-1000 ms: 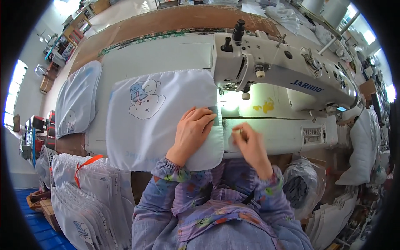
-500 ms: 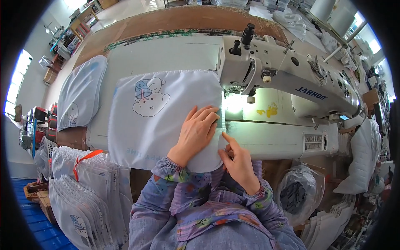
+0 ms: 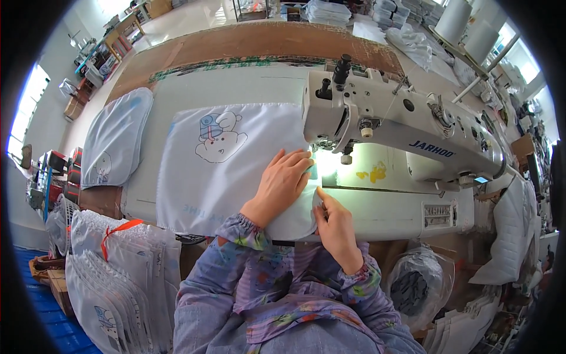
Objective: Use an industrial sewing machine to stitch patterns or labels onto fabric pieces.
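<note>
A white cloth panel (image 3: 200, 183) printed with a cartoon puppy lies flat on the machine bed, its right edge under the head of a white sewing machine (image 3: 359, 112). My left hand (image 3: 278, 186) rests palm down on the cloth, fingers stretched and slightly bent, with the tips just short of the lit needle area. A small pale green patch shows at the cloth's edge beside those fingertips. Lower down, my right hand (image 3: 336, 227) pinches the same right edge between thumb and fingers. The needle itself is too small to make out.
Several similar panels (image 3: 118, 138) lie stacked at the table's left. Below hangs a bundle of printed panels (image 3: 118, 283) with a red ribbon (image 3: 121, 233). A plastic bag of dark pieces (image 3: 415, 283) stands right of my lap. Thread cones (image 3: 454, 20) stand at the upper right.
The cloth has slid a little away from me past the needle, and both hands have travelled with it. The whole view has shifted slightly.
</note>
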Demonstrator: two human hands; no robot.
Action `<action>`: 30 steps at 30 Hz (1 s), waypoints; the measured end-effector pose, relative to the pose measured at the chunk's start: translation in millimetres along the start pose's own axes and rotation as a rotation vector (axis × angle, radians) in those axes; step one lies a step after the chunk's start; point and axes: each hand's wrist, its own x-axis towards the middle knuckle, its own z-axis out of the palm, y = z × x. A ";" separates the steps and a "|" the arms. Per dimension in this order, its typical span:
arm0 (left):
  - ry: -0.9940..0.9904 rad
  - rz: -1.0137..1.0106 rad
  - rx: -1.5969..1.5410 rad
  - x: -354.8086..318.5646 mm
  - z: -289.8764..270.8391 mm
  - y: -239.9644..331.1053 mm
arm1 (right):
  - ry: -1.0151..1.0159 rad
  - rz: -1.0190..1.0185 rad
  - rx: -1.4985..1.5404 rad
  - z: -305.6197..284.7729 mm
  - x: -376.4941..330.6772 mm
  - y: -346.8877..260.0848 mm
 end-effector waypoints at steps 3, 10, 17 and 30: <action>-0.016 0.022 -0.001 3.5 -3.5 -5.2 | 0.015 -0.031 -0.050 2.3 5.7 -2.5; 0.045 0.058 -0.029 6.7 -7.6 -5.6 | -0.165 0.186 0.109 -10.5 2.8 -15.6; 0.020 0.092 -0.049 13.3 -8.5 -16.3 | -0.158 0.265 0.155 -10.8 12.7 -21.7; 0.039 0.149 -0.020 13.5 -15.2 -20.0 | -0.148 0.338 0.218 -7.6 23.5 -27.9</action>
